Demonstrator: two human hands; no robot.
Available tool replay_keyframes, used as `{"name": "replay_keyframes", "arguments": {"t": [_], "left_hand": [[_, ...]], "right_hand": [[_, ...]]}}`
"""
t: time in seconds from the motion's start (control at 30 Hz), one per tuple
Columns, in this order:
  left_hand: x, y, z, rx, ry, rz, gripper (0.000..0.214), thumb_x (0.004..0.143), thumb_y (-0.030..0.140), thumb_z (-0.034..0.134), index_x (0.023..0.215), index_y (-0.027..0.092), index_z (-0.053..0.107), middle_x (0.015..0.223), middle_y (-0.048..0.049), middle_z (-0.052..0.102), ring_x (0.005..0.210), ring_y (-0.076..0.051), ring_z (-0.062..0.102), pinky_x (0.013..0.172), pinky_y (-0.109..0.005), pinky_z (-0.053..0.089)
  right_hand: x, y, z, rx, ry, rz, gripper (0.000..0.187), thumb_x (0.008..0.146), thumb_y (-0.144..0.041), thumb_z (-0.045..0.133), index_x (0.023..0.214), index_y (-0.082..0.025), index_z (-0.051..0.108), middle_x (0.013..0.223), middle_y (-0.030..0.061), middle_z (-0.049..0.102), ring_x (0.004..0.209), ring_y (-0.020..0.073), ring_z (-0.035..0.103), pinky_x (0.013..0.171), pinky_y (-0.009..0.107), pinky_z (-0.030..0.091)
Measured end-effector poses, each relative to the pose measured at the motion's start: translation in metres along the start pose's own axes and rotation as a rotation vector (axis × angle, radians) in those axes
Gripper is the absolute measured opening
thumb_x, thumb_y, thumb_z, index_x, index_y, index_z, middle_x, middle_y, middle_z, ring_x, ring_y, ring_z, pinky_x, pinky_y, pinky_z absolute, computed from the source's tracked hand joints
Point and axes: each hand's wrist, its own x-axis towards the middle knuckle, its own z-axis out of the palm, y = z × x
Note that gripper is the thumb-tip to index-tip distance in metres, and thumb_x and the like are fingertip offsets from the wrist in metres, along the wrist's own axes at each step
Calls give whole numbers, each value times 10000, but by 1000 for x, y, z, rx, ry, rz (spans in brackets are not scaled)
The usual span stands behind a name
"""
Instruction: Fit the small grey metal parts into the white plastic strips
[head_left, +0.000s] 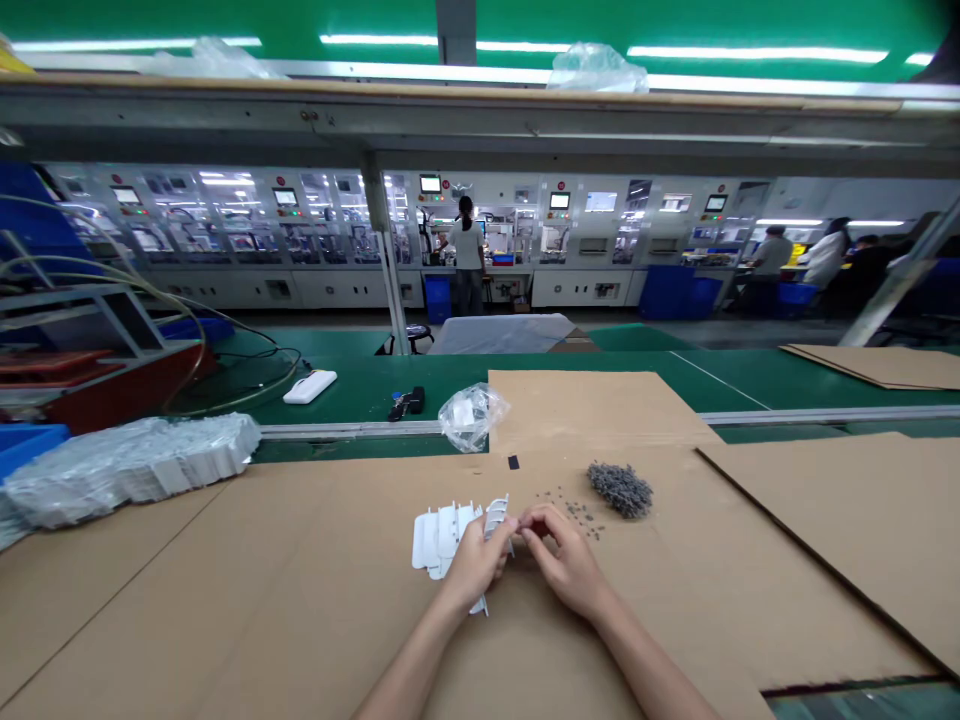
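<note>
My left hand [476, 560] is closed around a white plastic piece [496, 514] with ribs along its upper part. Close against it, my right hand [562, 555] pinches with thumb and forefinger at the piece's right edge; whatever sits between those fingertips is too small to make out. Several flat white plastic pieces [435, 540] overlap on the cardboard just left of my left hand. Beyond my right hand lies a heap of small grey parts [621, 489], with loose ones [576, 510] scattered toward my fingers.
Cardboard sheets [300, 580] cover the bench. Wrapped white pieces [135, 465] lie at the left. Behind are a clear plastic bag [471, 415], a black object [407, 402] and a white box [310, 386]. A raised cardboard edge [817, 560] runs along the right. A person [466, 250] stands at far machines.
</note>
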Motion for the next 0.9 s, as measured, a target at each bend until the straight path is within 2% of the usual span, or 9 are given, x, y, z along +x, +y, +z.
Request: {"name": "replay_keyframes", "arguments": {"t": [0.1,0.23,0.3,0.37,0.47,0.53,0.63,0.8,0.9], "left_hand": [[-1,-5,0,-145,-96,-13,261,784,479,293,770,224,350,452,98,360,285,-34,225,289,-125,133],[-3,-5,1,-13,1,94,240,795,462,290,828,230,339,491,80,428,314,-61,335,293,-143,226],[-6,0,3,101,100,193,243,793,432,331,893,215,377,561,48,491,426,-91,449,379,-177,336],[-8,6,5,194,157,294,247,796,394,355,927,197,424,666,5,547,598,-123,521,536,-220,403],[-9,10,6,272,129,357,226,791,369,383,842,177,490,752,-27,568,707,-141,525,643,-234,398],[-6,9,5,285,109,321,223,769,379,422,778,170,501,705,-18,560,633,-127,519,573,-211,395],[-2,5,0,247,93,225,254,758,409,428,792,167,499,539,31,501,436,-89,447,422,-177,336],[-4,7,-1,223,123,282,261,772,402,411,792,165,518,539,32,497,471,-93,463,436,-173,330],[-6,6,0,248,130,266,261,769,413,408,779,172,507,531,38,500,402,-80,431,388,-170,298]], "right_hand": [[-1,3,4,4,71,27,106,777,-257,454,792,-186,532,764,41,541,712,159,510,646,267,419],[-3,4,10,59,85,80,104,774,-266,465,794,-183,526,740,31,549,699,156,523,645,258,422],[-3,3,13,87,52,98,107,779,-265,459,793,-182,525,728,29,555,684,153,527,640,255,425],[-2,2,15,104,37,109,114,783,-271,454,797,-181,523,744,34,559,697,155,531,648,257,428],[-1,3,16,109,65,122,130,783,-289,453,812,-180,517,775,42,564,731,164,538,666,262,431],[0,6,14,96,82,128,137,781,-296,454,812,-178,516,774,43,566,737,167,540,670,261,431],[0,9,12,62,94,126,142,777,-302,461,813,-177,519,776,45,569,739,169,538,670,260,429],[-1,8,12,49,29,112,139,772,-298,470,801,-180,538,766,53,579,730,177,541,668,271,432],[-1,7,13,85,12,135,143,770,-306,472,796,-182,539,758,54,582,717,179,544,653,273,436]]}}
